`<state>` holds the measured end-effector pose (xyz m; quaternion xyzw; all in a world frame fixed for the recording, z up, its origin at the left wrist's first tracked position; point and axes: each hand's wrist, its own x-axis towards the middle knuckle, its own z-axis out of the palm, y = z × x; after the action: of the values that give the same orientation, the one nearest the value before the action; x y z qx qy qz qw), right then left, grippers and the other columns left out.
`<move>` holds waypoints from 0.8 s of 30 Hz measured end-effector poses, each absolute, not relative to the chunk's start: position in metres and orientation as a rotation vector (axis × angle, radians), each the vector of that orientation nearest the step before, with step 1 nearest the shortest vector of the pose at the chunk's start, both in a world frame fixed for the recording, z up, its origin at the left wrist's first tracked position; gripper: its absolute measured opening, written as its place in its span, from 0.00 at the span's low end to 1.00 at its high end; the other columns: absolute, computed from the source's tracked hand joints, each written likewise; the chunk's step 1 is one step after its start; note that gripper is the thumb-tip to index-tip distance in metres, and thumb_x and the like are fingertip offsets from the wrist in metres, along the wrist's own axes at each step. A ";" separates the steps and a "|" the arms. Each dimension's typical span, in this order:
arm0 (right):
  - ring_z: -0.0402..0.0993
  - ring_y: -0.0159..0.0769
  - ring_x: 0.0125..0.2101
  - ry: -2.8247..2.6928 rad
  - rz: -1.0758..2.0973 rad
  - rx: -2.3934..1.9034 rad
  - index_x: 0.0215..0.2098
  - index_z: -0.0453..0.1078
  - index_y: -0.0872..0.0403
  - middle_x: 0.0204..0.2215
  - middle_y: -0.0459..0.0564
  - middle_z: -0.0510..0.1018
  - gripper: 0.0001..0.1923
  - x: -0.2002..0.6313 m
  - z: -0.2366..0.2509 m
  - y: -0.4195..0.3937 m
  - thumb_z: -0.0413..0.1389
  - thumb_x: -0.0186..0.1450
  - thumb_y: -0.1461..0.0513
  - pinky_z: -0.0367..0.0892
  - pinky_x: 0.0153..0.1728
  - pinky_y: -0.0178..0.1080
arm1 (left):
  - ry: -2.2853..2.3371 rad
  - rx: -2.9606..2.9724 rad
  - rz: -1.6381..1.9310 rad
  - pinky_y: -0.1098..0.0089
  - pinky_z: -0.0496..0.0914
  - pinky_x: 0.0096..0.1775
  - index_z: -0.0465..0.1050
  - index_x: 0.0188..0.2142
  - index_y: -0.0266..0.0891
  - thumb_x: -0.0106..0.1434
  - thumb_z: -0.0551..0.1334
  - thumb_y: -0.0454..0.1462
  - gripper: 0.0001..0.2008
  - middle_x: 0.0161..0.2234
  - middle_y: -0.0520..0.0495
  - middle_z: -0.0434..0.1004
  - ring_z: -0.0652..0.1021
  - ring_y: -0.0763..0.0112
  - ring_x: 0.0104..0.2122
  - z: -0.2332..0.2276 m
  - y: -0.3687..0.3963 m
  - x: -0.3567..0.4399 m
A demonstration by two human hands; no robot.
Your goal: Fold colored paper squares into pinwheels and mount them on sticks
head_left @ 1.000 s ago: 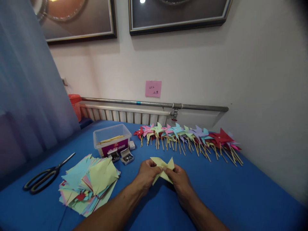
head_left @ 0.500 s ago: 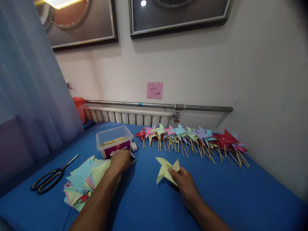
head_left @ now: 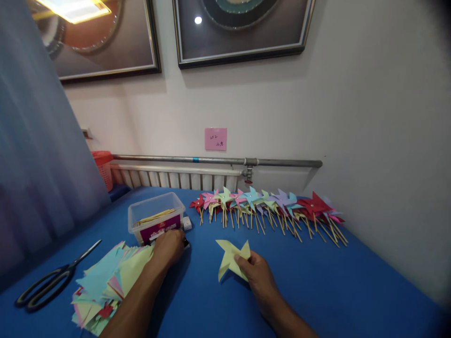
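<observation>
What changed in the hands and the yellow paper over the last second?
The left hand let go of the folded yellow paper and moved left to the small boxes beside the plastic tub. The right hand kept pinching the paper. The pinwheel row, paper stack and scissors stayed put.

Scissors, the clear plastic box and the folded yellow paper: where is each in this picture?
scissors [head_left: 42,287], head view, on the black handles.
clear plastic box [head_left: 155,217], head view, on its front wall.
folded yellow paper [head_left: 229,256], head view, on the middle of the sheet.
</observation>
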<state>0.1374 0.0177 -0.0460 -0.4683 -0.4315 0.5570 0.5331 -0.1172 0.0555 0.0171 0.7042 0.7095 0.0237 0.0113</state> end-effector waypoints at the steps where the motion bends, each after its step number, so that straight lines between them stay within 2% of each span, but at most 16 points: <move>1: 0.80 0.47 0.34 -1.035 1.329 -1.117 0.40 0.77 0.57 0.34 0.55 0.84 0.27 0.137 -0.046 0.018 0.66 0.51 0.46 0.71 0.30 0.38 | 2.200 2.205 0.081 0.63 0.70 0.40 0.80 0.38 0.42 0.62 0.54 0.35 0.14 0.40 0.38 0.82 0.80 0.55 0.41 0.018 0.055 -0.117; 5: 0.80 0.47 0.34 -1.054 1.330 -1.108 0.41 0.77 0.57 0.34 0.55 0.84 0.28 0.138 -0.043 0.015 0.65 0.52 0.45 0.71 0.32 0.39 | 2.133 2.208 0.085 0.64 0.70 0.40 0.80 0.38 0.43 0.61 0.56 0.35 0.13 0.40 0.40 0.82 0.81 0.56 0.42 0.021 0.053 -0.114; 11: 0.80 0.46 0.33 -1.058 1.337 -1.074 0.42 0.77 0.58 0.33 0.54 0.84 0.26 0.138 -0.040 0.012 0.65 0.54 0.47 0.70 0.32 0.38 | 2.162 2.277 0.061 0.64 0.70 0.38 0.79 0.36 0.38 0.62 0.53 0.33 0.14 0.39 0.36 0.82 0.81 0.54 0.41 0.019 0.053 -0.112; 17: 0.79 0.44 0.31 -1.080 1.299 -1.125 0.41 0.77 0.58 0.32 0.54 0.84 0.26 0.140 -0.042 0.012 0.65 0.53 0.47 0.68 0.29 0.37 | 2.173 2.353 0.011 0.59 0.72 0.40 0.78 0.40 0.33 0.63 0.50 0.32 0.17 0.42 0.32 0.81 0.81 0.49 0.43 0.018 0.051 -0.111; 24: 0.79 0.47 0.33 -1.042 1.336 -1.112 0.42 0.77 0.58 0.33 0.54 0.84 0.27 0.138 -0.040 0.010 0.65 0.52 0.48 0.70 0.31 0.39 | 2.198 2.316 0.136 0.60 0.70 0.42 0.73 0.45 0.33 0.64 0.50 0.33 0.16 0.42 0.33 0.80 0.80 0.53 0.43 0.024 0.049 -0.109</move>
<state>0.1384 0.0104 -0.0397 -0.4654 -0.4365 0.5594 0.5291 -0.1095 0.0485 0.0241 0.7244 0.6875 0.0425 -0.0272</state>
